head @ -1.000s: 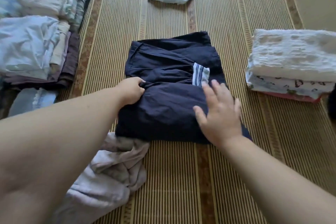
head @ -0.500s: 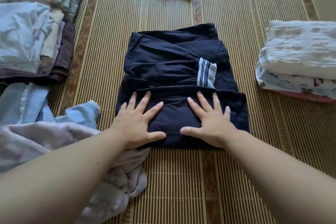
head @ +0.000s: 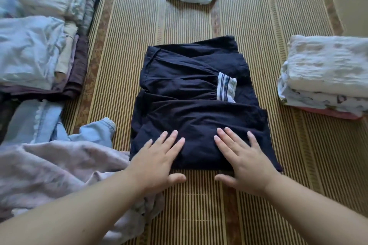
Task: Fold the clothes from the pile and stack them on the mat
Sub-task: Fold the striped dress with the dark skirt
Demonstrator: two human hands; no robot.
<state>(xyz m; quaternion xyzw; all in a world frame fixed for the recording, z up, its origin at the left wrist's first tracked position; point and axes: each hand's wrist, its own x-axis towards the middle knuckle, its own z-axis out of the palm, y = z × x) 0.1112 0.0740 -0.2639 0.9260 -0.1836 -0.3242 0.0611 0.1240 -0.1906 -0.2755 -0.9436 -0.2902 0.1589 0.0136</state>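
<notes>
Left hand (head: pixel 159 163) and right hand (head: pixel 243 162), both flat and gripping nothing, slide back to the navy garment (head: pixel 191 93)'s near edge, so smoothing's probably done.

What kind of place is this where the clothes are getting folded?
Likely a home, at floor level: a woven straw mat covers the floor, with a left stack and a right stack of folded laundry on it.

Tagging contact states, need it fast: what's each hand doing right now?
Left hand: open, fingers flat on the folded navy garment, at its near edge.
Right hand: open, flat on the same garment.
</notes>
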